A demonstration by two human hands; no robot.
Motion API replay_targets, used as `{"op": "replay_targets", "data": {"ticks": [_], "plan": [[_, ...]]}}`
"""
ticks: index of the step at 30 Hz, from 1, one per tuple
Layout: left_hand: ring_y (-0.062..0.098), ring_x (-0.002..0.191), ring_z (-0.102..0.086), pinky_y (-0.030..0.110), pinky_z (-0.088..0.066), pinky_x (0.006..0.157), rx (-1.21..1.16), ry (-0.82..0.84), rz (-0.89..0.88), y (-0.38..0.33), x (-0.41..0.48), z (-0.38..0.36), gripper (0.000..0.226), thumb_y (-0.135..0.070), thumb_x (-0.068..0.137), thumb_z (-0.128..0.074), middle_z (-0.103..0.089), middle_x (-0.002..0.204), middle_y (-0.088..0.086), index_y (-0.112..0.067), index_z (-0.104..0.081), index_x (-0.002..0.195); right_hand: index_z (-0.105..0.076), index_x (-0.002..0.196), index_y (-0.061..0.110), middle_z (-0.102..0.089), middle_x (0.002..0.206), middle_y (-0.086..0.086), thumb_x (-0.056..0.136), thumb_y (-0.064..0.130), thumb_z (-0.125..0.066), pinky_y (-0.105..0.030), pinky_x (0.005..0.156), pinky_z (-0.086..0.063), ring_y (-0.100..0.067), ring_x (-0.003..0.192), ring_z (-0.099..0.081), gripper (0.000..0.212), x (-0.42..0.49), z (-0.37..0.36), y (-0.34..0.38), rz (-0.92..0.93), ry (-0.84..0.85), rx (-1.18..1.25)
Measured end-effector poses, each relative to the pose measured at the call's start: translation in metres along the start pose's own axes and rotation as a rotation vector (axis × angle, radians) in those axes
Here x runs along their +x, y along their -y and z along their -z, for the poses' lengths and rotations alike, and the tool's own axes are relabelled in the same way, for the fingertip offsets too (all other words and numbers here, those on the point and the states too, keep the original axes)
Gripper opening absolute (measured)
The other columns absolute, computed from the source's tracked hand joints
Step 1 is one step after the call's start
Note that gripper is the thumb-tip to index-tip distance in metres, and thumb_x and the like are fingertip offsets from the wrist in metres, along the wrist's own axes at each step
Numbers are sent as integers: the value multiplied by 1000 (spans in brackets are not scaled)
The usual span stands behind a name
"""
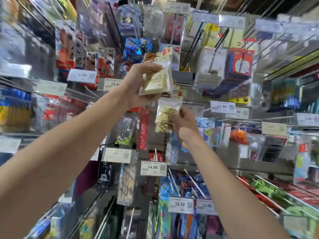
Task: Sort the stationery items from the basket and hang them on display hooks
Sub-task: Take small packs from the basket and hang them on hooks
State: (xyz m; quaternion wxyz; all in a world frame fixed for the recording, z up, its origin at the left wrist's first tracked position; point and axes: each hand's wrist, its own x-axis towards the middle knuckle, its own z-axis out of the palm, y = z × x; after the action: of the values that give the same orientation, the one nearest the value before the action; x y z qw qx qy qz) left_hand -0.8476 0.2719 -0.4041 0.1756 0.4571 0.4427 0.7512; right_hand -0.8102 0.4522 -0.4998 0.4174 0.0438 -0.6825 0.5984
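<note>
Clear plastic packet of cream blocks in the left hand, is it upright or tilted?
Tilted: the left hand grips the clear plastic packet of cream blocks with its top leaning right.

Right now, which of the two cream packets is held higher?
The cream packet gripped by the left hand; the right hand pinches the other packet lower down, just beneath it.
</note>
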Motion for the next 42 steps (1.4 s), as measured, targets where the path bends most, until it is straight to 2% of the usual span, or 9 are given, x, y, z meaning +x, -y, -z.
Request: {"op": "replay_targets", "data": {"ticks": [7,13,16,19,23,25,31,37,42], "plan": [[24,89,-67,25,-51,51,85,-24,-15,7,2,4,41,-25,92,-60,-68,112,10,-7,-62,128,-62,98,11,-72,92,-8,99,5,-59,-29,66,-60,-15,76,-75,7,6,3,-19,-20,-24,-24],[15,61,-68,24,-51,51,175,45,-20,18,8,14,19,-24,90,-62,-70,73,-3,-22,-76,78,-55,115,4,-65,114,-11,100,12,-53,-20,45,-50,-16,83,-75,17,20,-1,-35,-191,-79,-151],[14,58,-65,25,-50,52,216,82,-5,23,12,16,30,-23,91,-62,-67,69,-3,-24,-74,64,-51,90,6,-62,94,-10,98,6,-56,-32,76,-60,-19,81,-69,10,29,-6,-43,-272,-140,-26],[15,60,-67,24,-54,53,227,106,-12,25,15,17,19,-23,87,-64,-67,70,0,-22,-73,69,-50,80,10,-60,86,-10,96,1,-57,-23,60,-58,-19,72,-64,20,41,-9,-47,-328,-183,-38],[20,67,-72,32,-58,55,265,80,-38,28,15,16,25,-18,83,-69,-72,78,4,-11,-59,104,-52,99,6,-58,87,-7,100,5,-55,-45,91,-60,-23,83,-63,3,49,-4,-57,-400,-153,-12],[20,73,-74,36,-59,58,319,55,-67,32,14,17,26,-14,87,-71,-73,82,4,-13,-55,107,-50,102,6,-55,83,-6,100,13,-57,-41,83,-59,-19,74,-57,10,44,1,-65,-421,-174,-73],[12,73,-75,30,-59,60,388,60,-96,34,11,18,30,-16,88,-73,-76,80,-7,-19,-51,109,-44,61,17,-44,57,-1,103,30,-56,-32,58,-31,-19,59,-41,45,-4,-10,-45,42,-332,-107],[21,83,-73,33,-59,66,401,20,-159,39,11,18,30,-9,88,-72,-75,91,4,-12,-57,114,-62,86,32,-65,77,14,87,62,-66,-28,64,-51,-5,69,-59,30,-42,-31,12,378,-92,-12],[18,76,-73,31,-57,57,380,3,-167,41,13,15,18,-8,93,-69,-75,86,1,-18,-61,107,-60,92,22,-66,81,21,75,43,-78,-21,65,-49,-2,70,-61,32,-42,-34,28,386,-156,-189]]}}
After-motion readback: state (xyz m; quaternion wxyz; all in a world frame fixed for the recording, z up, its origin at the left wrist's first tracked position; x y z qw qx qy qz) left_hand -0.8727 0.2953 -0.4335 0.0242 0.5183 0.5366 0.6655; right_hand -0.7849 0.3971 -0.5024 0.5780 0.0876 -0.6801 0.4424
